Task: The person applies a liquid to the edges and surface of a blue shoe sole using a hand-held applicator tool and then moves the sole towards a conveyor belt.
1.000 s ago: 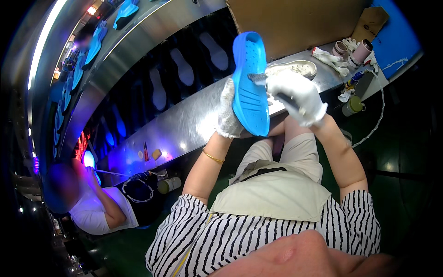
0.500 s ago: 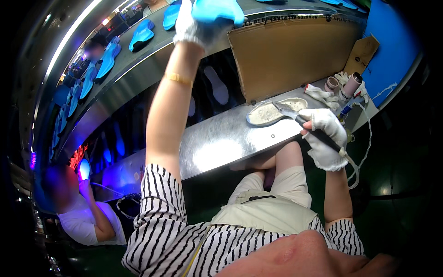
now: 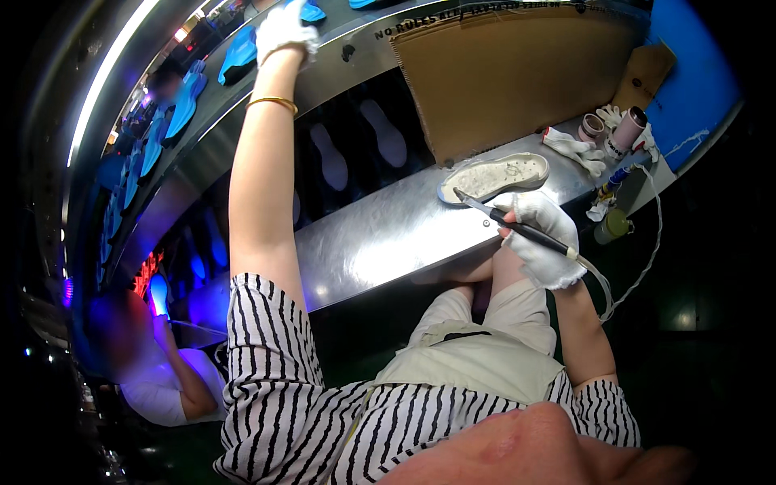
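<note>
My left hand (image 3: pixel 284 36), in a white glove, reaches to the belt at the top edge. A blue shoe-shaped piece (image 3: pixel 311 11) lies right beside it and another blue piece (image 3: pixel 238 55) to its left. The fingers are blurred and partly cut off, so their grip does not show. My right hand (image 3: pixel 543 236), gloved with bare fingertips, is closed around a corded hand tool (image 3: pixel 529 231) with a black handle and a narrow metal tip. That tip is at the left end of an off-white shoe sole (image 3: pixel 497 178) lying on the metal bench.
The metal bench (image 3: pixel 364 246) runs below a conveyor belt (image 3: pixel 212 103) carrying several blue pieces. A cardboard sheet (image 3: pixel 517 89) stands behind the sole. White gloves (image 3: pixel 575 149), a pink bottle (image 3: pixel 626 129) and the tool's cord (image 3: pixel 647 242) are at right. Another person (image 3: pixel 166 380) sits at left.
My left hand has moved left along the belt, away from a large blue piece that was beside it. My right hand brought the tool left, its tip now at the sole's left end.
</note>
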